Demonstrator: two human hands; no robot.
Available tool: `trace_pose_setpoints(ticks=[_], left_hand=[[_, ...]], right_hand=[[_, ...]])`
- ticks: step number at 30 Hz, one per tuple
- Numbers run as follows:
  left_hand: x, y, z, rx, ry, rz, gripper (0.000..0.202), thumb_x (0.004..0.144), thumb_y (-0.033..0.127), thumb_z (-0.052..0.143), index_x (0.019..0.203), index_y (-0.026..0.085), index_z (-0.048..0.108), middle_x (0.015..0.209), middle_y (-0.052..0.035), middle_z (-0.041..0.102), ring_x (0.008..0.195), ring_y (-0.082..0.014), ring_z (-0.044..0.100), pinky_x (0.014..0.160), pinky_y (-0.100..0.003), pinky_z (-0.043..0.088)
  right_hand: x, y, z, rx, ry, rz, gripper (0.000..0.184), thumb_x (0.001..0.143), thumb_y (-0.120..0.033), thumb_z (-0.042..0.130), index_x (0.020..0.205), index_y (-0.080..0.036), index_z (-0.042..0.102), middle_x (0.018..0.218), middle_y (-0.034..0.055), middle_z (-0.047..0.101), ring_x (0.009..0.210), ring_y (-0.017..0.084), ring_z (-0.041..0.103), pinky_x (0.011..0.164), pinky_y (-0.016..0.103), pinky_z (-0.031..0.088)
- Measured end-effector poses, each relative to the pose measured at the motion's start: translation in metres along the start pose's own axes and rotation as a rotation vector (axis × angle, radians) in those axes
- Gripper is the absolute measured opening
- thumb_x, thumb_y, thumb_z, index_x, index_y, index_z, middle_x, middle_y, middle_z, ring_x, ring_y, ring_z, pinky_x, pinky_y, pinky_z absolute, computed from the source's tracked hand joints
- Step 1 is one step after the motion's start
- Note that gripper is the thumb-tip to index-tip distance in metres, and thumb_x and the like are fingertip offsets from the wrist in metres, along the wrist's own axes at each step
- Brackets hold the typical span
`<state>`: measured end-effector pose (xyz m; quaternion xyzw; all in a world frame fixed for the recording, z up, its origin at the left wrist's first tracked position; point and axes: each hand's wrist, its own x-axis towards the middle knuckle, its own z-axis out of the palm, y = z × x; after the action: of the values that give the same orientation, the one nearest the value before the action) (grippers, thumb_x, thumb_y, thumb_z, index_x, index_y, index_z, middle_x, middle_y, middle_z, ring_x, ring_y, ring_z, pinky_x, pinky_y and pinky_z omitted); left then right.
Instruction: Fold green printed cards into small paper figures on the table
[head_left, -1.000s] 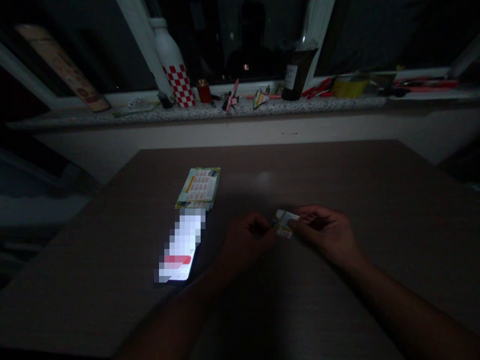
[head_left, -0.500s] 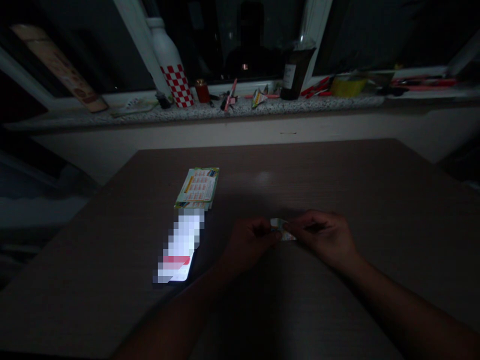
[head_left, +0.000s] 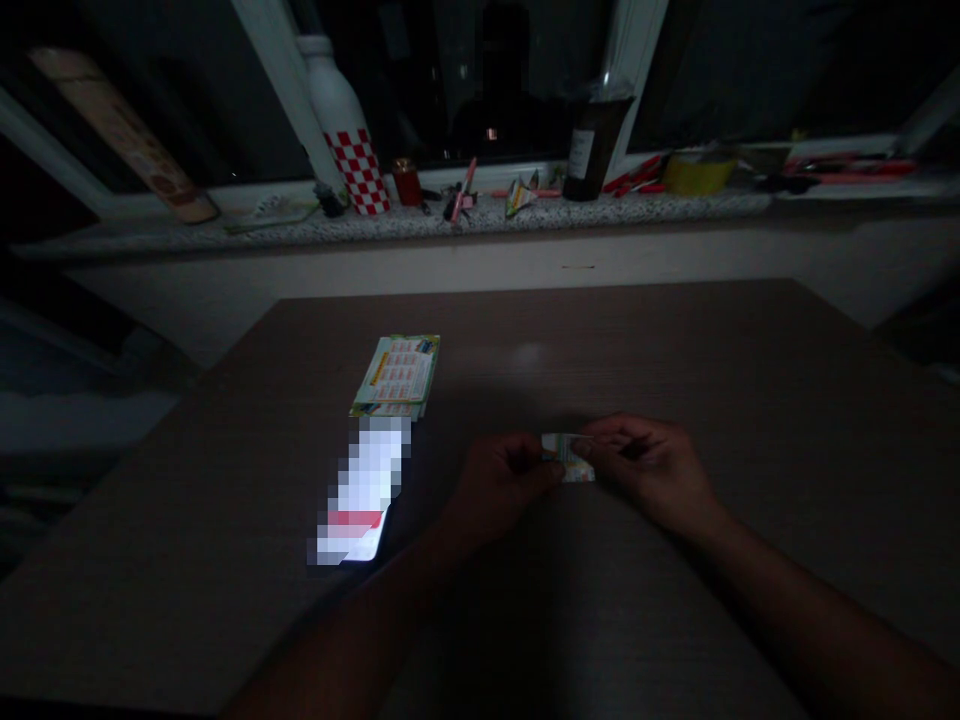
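One small printed paper [head_left: 568, 460] over the table [head_left: 675, 350], right of lit phone [head_left: 366, 505] and card stack [head_left: 397, 372]. Left hand [head_left: 504, 485] pinches its left end, thumb against fingers; right hand [head_left: 652, 465] pinches the right end likewise. Stack lies just beyond phone.

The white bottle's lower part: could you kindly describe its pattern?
The white bottle has red and white checks there; head view.

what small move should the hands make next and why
Probably slide the thumb of the right hand outward on the small white-and-green printed paper: it covers some print, while the left hand pinches the opposite side and could steady it.
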<state>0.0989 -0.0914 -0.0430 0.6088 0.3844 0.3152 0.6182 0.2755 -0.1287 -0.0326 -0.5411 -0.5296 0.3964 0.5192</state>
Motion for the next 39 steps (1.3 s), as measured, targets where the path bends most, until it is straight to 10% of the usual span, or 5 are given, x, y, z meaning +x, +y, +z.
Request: trace_pose_setpoints(ticks=[13,39], left_hand=[[0.0,0.004,0.002,-0.021,0.188,0.038,0.02,0.069,0.029,0.071,0.064,0.015,0.059,0.06,0.0016,0.061,0.058,-0.0108,0.054,0.056,-0.023,0.041],[0.005,-0.008,0.002,-0.324,0.089,-0.02,0.014,0.065,0.022,0.075,0.071,0.012,0.067,0.065,-0.0017,0.065,0.057,-0.012,0.057,0.058,-0.025,0.044]], right_hand=[[0.0,0.01,0.005,0.17,-0.125,0.143,0.018,0.07,-0.033,0.073,0.067,-0.017,0.067,0.06,0.0016,0.069,0.054,0.012,0.062,0.053,0.023,0.05],[0.0,0.0,0.004,0.162,-0.077,0.142,0.019,0.066,-0.033,0.075,0.073,-0.016,0.07,0.059,0.0025,0.069,0.051,0.012,0.061,0.049,0.022,0.047]])
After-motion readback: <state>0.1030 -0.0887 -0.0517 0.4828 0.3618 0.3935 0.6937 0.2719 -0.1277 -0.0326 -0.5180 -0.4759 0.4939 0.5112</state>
